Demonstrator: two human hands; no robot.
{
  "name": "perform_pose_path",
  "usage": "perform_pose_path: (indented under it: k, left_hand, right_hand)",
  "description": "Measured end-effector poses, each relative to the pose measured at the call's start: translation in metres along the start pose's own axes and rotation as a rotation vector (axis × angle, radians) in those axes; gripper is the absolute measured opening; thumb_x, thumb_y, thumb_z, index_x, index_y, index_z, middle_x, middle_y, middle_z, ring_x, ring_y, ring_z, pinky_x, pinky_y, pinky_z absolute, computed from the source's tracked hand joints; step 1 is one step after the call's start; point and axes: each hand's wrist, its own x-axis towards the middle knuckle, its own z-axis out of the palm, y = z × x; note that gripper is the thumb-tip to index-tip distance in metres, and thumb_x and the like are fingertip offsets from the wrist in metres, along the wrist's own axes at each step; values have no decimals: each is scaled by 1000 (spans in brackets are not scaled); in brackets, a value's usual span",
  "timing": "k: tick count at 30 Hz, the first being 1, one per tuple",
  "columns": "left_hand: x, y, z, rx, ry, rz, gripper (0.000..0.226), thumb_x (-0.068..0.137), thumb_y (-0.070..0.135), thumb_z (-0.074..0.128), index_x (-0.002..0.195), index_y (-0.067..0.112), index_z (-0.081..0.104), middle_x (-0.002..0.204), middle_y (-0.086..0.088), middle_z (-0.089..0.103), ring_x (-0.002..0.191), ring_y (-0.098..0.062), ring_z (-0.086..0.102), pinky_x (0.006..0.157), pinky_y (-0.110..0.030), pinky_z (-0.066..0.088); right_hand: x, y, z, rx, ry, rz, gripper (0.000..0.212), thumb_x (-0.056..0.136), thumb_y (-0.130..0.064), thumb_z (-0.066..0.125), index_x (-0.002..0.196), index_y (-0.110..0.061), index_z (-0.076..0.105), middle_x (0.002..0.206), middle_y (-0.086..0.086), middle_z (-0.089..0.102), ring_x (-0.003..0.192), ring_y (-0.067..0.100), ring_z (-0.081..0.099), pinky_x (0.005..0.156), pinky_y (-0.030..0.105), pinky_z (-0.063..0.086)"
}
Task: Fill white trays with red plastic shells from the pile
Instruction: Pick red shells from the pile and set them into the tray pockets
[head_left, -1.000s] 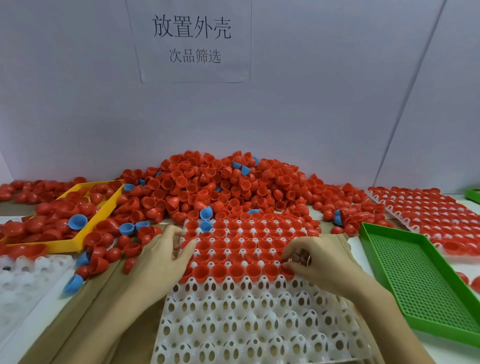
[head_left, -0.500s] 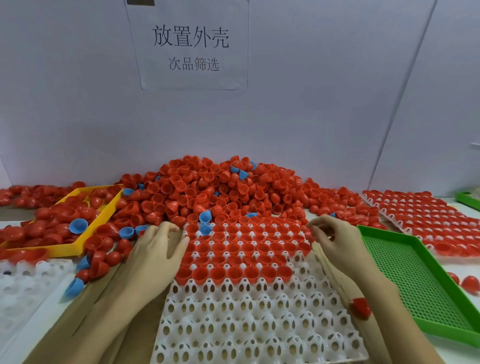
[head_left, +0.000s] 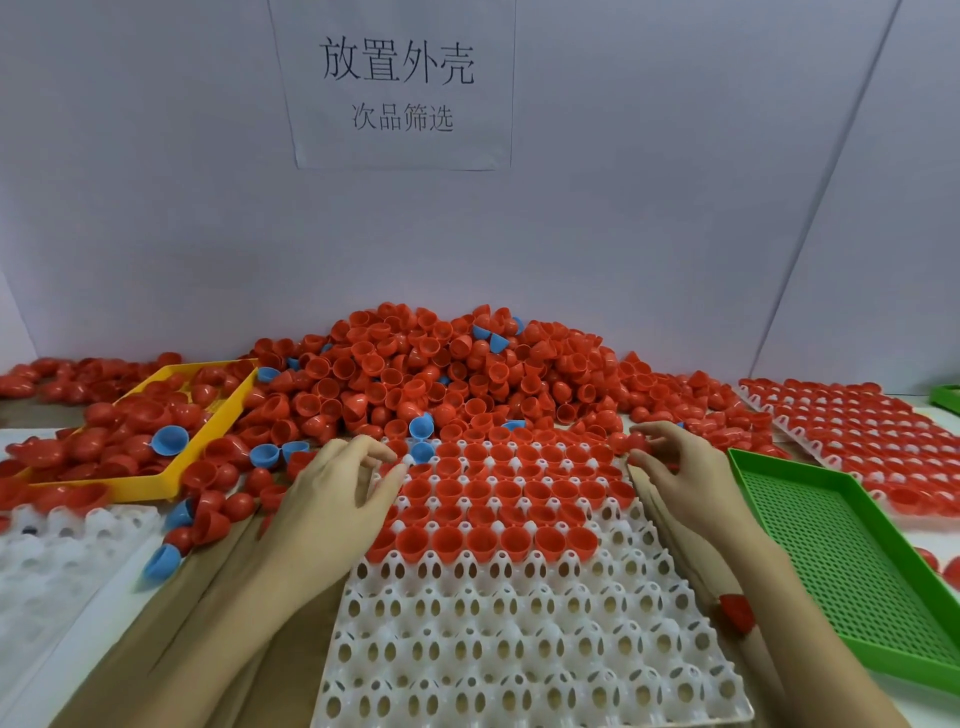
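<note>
1. A paper sign (head_left: 397, 83) is taped to the wall at 12 o'clock. Big line reads 放置外壳, smaller line under it 次品筛选. No brand marks I can read anywhere else.
2. Left hand (head_left: 337, 499) lies palm down at the 9 o'clock edge of the white tray (head_left: 519, 649), fingers reaching toward the top-left corner and loosely bent. The index fingertip and thumb sit close together there, but I can't tell if they actually hold anything.
3. Right hand (head_left: 680, 467) is at the tray's 2 o'clock corner, fingers curled, pinching a red shell (head_left: 636, 443) between thumb and fingertips, right at the foot of the pile.
4. The pile of red shells (head_left: 441, 374) is heaped against the wall at 12 o'clock from the tray, with a few blue shells (head_left: 422, 427) mixed in.
5. The tray's far rows are filled with red shells sitting open side up; the near rows toward 6 o'clock show bare white cups with holes.
6. A loose red shell (head_left: 736, 613) lies just beside the right forearm, at 4 o'clock.
7. Yellow tray (head_left: 208, 415) with red and blue shells at 10 o'clock, green tray (head_left: 831, 561) at 3 o'clock, another filled white tray (head_left: 852, 431) at 2 o'clock, all on the same surface (head_left: 291, 649).
</note>
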Motion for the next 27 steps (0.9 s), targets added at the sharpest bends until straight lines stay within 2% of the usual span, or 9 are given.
perform_pose_path:
  k: [2,6,9,12,16,21,23,25,27]
  left_hand:
    - [-3,5,3,-15,7,79,14,98,37,60,110,31,66,107,16,59,99,-3,60,90,-32,54]
    - [-14,22,8,-65,-38,279,18,97,34,63,114,35,66,113,28,59,104,6,62,85,-18,55]
    - [-25,35,14,-126,-94,379,27,98,34,63,125,36,63,123,28,57,108,7,64,89,-16,54]
    - [-35,47,21,-238,-109,384,28,98,30,66,125,40,62,125,24,59,110,7,64,88,-9,51]
    - [-41,55,29,-383,-78,314,25,96,27,69,120,33,68,117,19,66,113,-2,66,90,-13,52]
    - [-42,56,35,-501,-10,151,21,85,32,76,107,32,74,104,19,73,102,-3,70,86,-15,55]
    - [-41,54,35,-515,-20,116,24,84,23,81,105,32,74,102,18,73,98,-3,72,84,-14,55]
    - [-40,52,35,-529,-40,75,27,84,10,81,101,29,76,102,15,74,94,-5,73,81,-13,56]
    - [-39,52,34,-575,-57,22,28,83,4,81,96,28,78,101,9,75,89,-9,74,78,-14,57]
  right_hand:
    - [-6,-12,-3,83,-52,-4,31,98,-19,69,128,-19,67,94,-14,68,85,-3,65,73,11,47]
    - [-24,-42,-14,448,-174,-13,25,101,-21,62,126,-25,68,100,-7,79,98,7,74,78,20,59]
    - [-36,-62,-18,722,-399,-2,28,100,-31,61,125,-24,71,113,1,78,110,16,73,89,20,56]
    - [-44,-75,-17,889,-652,20,27,103,-32,59,124,-22,72,124,10,74,120,25,69,95,26,56]
    - [-52,-86,-10,909,-819,-3,26,105,-31,59,123,-18,72,126,12,73,122,28,68,95,28,57]
    - [-61,-92,-5,741,-823,-82,29,107,-32,56,126,-16,70,118,5,77,113,22,72,98,35,57]
    - [-64,-96,-5,612,-818,-146,26,106,-33,58,124,-20,71,114,-2,77,108,15,73,93,29,58]
    - [-69,-99,1,500,-674,-205,25,102,-25,64,127,-24,67,113,-9,75,105,9,72,87,22,57]
    - [-74,-102,8,400,-435,-311,41,98,-9,66,132,-28,55,111,-14,69,106,5,69,86,23,58]
